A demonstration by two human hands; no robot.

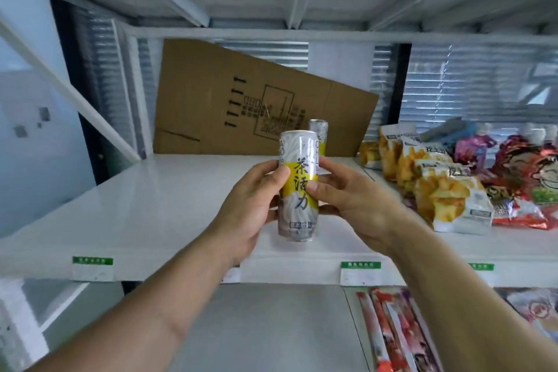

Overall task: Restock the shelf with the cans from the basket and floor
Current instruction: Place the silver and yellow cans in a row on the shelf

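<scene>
A tall grey-and-yellow can with black characters is held upright over the front part of the white shelf. My left hand grips it from the left, thumb across the yellow band. From the right, my right hand holds it with fingers curled round its side. A second can of the same kind stands further back on the shelf, mostly hidden behind the held one.
A flattened cardboard box leans against the shelf's back. Snack bags fill the right side of the shelf. More packets lie on the lower shelf at right. Price labels line the front edge.
</scene>
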